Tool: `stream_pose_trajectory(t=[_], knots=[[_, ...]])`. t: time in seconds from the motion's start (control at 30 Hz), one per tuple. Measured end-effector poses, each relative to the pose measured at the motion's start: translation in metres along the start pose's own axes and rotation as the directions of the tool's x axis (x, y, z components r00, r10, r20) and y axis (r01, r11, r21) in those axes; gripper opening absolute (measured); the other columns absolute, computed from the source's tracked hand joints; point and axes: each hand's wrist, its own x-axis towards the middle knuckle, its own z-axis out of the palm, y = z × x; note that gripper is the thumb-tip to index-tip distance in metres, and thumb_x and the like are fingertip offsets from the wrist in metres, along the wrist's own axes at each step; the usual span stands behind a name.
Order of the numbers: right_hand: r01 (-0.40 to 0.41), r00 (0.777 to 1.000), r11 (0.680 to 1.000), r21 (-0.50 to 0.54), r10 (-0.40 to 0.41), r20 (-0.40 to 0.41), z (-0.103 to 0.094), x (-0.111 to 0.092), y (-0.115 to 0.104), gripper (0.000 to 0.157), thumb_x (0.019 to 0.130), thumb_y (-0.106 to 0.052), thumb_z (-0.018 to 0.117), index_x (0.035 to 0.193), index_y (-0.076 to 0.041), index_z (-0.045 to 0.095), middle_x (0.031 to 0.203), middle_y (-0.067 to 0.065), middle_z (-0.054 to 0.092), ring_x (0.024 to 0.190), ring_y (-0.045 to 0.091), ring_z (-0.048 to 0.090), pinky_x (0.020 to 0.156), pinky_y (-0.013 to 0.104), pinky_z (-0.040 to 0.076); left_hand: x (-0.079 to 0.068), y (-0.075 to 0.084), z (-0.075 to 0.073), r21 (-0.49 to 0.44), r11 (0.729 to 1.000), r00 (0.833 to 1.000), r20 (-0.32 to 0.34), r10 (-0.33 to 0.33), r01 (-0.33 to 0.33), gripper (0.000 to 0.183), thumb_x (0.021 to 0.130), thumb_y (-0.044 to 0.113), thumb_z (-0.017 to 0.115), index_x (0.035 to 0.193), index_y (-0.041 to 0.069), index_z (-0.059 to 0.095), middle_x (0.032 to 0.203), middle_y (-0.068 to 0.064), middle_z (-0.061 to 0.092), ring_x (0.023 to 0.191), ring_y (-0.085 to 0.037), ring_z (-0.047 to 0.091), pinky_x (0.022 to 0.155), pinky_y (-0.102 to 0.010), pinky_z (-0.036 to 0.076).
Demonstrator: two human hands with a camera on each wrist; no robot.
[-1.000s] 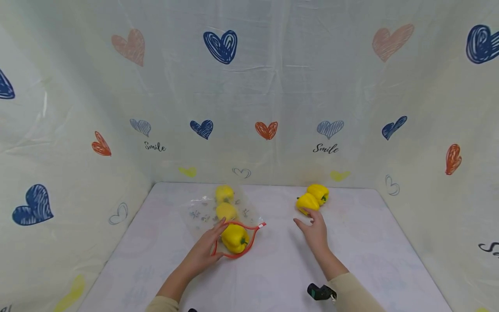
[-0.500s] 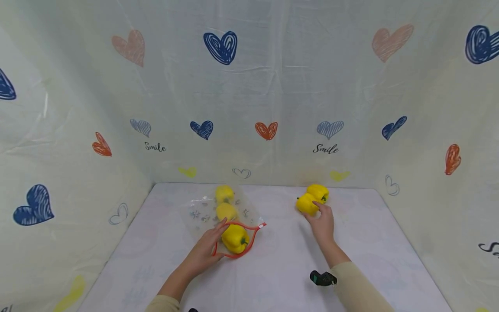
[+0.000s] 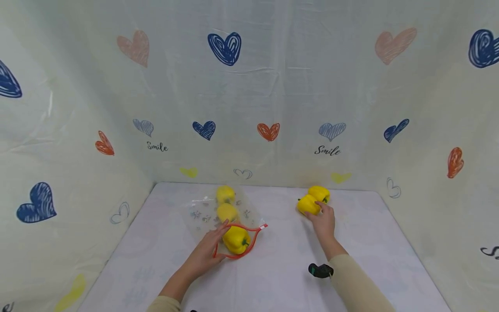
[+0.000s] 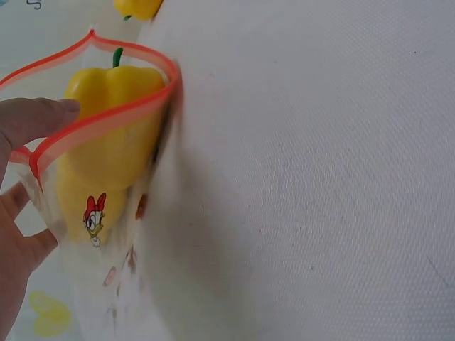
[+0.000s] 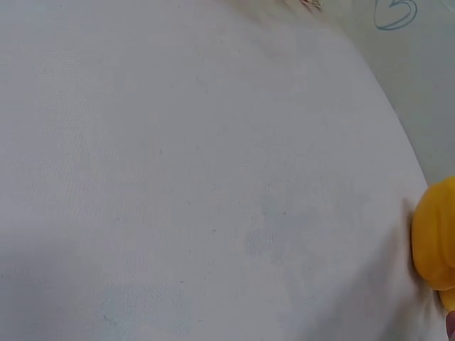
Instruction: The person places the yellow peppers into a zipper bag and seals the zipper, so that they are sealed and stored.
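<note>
Near the bottom of the head view, left of centre, the red rim (image 3: 253, 243) of the clear bag (image 3: 208, 215) is held by the left hand (image 3: 204, 249), its fingers set apart and bent round the side of the mouth. The mouth is best held wide and steady, without the thin rim being pulled. Just inside lies the first pepper (image 3: 235, 239), stem toward the opening. Farther up, right of centre, the near loose pepper (image 3: 307, 203) is pinched by the right hand (image 3: 324, 222) on its lower right side; a lower, wider hold should lessen the risk of slipping. Behind the bag's mouth, two more peppers (image 3: 227, 213) are seen through the plastic. Beside the pinched one, the far loose pepper (image 3: 319, 192) should be left unknocked.
</note>
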Motion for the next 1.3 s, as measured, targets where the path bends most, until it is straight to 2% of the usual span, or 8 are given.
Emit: stream_pose_trajectory(t=[0.4, 0.7, 0.9, 1.3], knots=[[-0.051, 0.999, 0.998, 0.029, 0.051, 0.012, 0.007, 0.007, 0.004, 0.048, 0.088, -0.007, 0.071, 0.131, 0.000, 0.049, 0.135, 0.026, 0.038, 0.125, 0.042, 0.038, 0.111, 0.053, 0.030, -0.001, 0.002, 0.003, -0.031, 0.999, 1.000, -0.007, -0.018, 0.018, 0.085, 0.078, 0.007, 0.082, 0.150, 0.021, 0.038, 0.159, 0.009, 0.024, 0.141, -0.021, 0.032, 0.114, -0.049, 0.026], [-0.065, 0.998, 0.997, 0.044, 0.065, 0.007, 0.009, 0.010, 0.007, 0.047, 0.089, -0.006, 0.070, 0.130, 0.000, 0.048, 0.134, 0.026, 0.038, 0.124, 0.042, 0.039, 0.110, 0.054, 0.031, -0.002, 0.000, 0.004, -0.028, 0.998, 0.999, -0.012, -0.051, 0.050, 0.087, 0.079, 0.009, 0.081, 0.151, 0.029, 0.036, 0.159, 0.015, 0.021, 0.142, -0.016, 0.030, 0.114, -0.047, 0.026], [-0.057, 0.998, 0.997, 0.058, 0.056, 0.011, 0.009, 0.011, 0.009, 0.045, 0.090, -0.005, 0.069, 0.129, 0.000, 0.048, 0.134, 0.027, 0.037, 0.124, 0.042, 0.039, 0.110, 0.053, 0.032, -0.002, 0.000, 0.004, -0.014, 0.999, 0.999, -0.025, -0.034, 0.033, 0.086, 0.079, 0.009, 0.082, 0.150, 0.025, 0.037, 0.159, 0.013, 0.022, 0.141, -0.019, 0.032, 0.113, -0.047, 0.029], [-0.064, 0.998, 0.996, 0.069, 0.063, 0.014, 0.015, 0.013, 0.010, 0.043, 0.090, -0.006, 0.070, 0.126, 0.001, 0.048, 0.130, 0.026, 0.036, 0.120, 0.041, 0.040, 0.108, 0.052, 0.035, -0.002, -0.002, 0.005, -0.016, 0.998, 0.998, -0.022, -0.057, 0.056, 0.086, 0.079, 0.009, 0.081, 0.151, 0.023, 0.037, 0.159, 0.010, 0.023, 0.140, -0.022, 0.033, 0.113, -0.048, 0.028]])
